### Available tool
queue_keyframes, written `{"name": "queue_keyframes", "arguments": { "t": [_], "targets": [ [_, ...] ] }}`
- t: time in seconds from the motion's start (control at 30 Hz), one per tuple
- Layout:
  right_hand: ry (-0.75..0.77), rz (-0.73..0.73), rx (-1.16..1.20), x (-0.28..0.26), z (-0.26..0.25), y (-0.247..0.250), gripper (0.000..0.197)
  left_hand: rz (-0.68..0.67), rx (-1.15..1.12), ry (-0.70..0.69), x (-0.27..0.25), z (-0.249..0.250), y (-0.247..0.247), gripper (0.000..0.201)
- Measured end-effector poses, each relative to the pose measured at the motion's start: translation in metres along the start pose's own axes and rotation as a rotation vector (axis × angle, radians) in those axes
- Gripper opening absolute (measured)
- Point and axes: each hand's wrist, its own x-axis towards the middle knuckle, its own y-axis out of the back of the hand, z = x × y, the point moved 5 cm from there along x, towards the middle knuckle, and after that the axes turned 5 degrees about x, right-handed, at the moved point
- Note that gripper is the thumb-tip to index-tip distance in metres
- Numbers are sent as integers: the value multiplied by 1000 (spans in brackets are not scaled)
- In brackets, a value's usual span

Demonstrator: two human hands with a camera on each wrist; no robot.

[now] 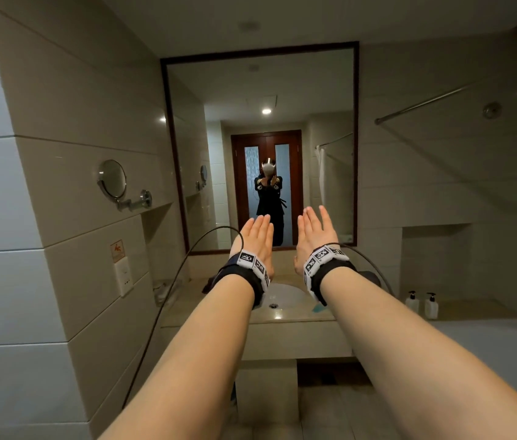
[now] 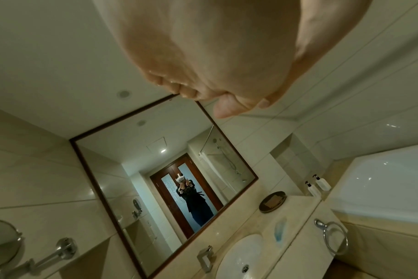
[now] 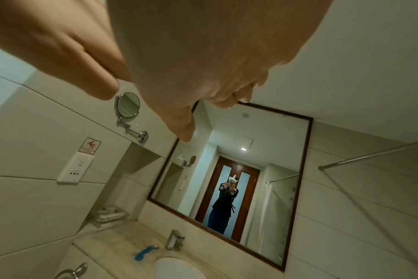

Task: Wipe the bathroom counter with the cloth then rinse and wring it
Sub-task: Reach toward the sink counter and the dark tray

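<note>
Both my arms reach straight out at chest height, well above the beige counter [image 1: 292, 316]. My left hand [image 1: 257, 231] and right hand [image 1: 314, 228] are flat, fingers straight, and hold nothing. A blue cloth [image 1: 319, 308] lies on the counter right of the white basin [image 1: 285, 292], half hidden by my right wrist band. The left wrist view shows this cloth [image 2: 280, 231] beside the basin [image 2: 239, 258]. In the right wrist view a twisted blue cloth [image 3: 146, 252] lies on the counter left of the faucet [image 3: 174, 240].
A large framed mirror [image 1: 260, 147] hangs behind the counter. A round swing-arm mirror [image 1: 112, 179] juts from the left wall. Two pump bottles [image 1: 422, 304] stand by the bathtub [image 1: 488, 338]. There is also a dark dish [image 2: 272, 202], a towel ring [image 2: 334, 237] and a clear tray [image 3: 110, 216].
</note>
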Motion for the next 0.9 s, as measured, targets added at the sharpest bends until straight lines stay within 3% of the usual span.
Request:
{"name": "queue_keyframes", "arguments": {
  "t": [0.1,0.2,0.3,0.4,0.47,0.57,0.63,0.9],
  "targets": [
    [-23,-19,75,-1,3,-3,86,1,-95,25,-4,-5,2,81],
    [-45,-49,414,2,3,-4,91,-17,-422,105,-6,-13,3,75],
    [-156,-203,1075,12,6,-6,94,-34,-962,261,-5,-29,1,59],
    [-177,-364,1919,7,11,-2,78,-59,-1685,488,-3,-42,-6,30],
    [-229,-471,2245,-1,19,-5,81,-93,-2079,596,-7,-49,-17,27],
    [-358,-449,2427,1,28,-24,86,-126,-2354,672,-6,-51,-39,51],
    [-436,-397,2446,3,29,-35,85,-137,-2391,680,-7,-47,-45,52],
    [-482,-355,2373,3,24,-66,79,-220,-2427,613,1,-14,-45,50]
  ]
}}
